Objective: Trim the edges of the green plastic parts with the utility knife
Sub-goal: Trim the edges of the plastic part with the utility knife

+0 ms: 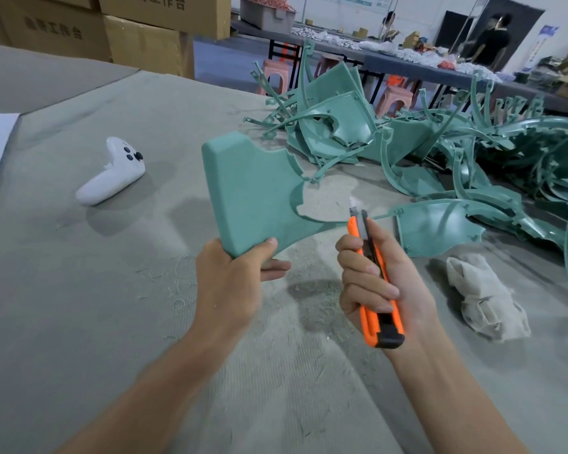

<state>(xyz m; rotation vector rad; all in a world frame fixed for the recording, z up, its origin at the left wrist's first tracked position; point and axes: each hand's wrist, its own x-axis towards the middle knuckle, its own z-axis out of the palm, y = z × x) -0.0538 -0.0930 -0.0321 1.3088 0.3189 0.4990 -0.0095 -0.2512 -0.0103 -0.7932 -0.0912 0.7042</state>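
Observation:
My left hand (233, 273) grips the lower corner of a flat green plastic part (250, 194) and holds it up above the table, its curved cut-out edge facing right. My right hand (371, 280) is wrapped around an orange and black utility knife (376, 283), blade end pointing up. The blade tip sits right beside the part's lower right edge; whether it touches the part is unclear.
A big heap of green plastic parts (440, 145) covers the table's right side, with one piece (436, 227) lying close to the knife. A crumpled cloth (486, 296) lies at the right. A white controller (112, 173) rests at the left on the grey felt table (112, 306). Cardboard boxes (138, 37) stand behind.

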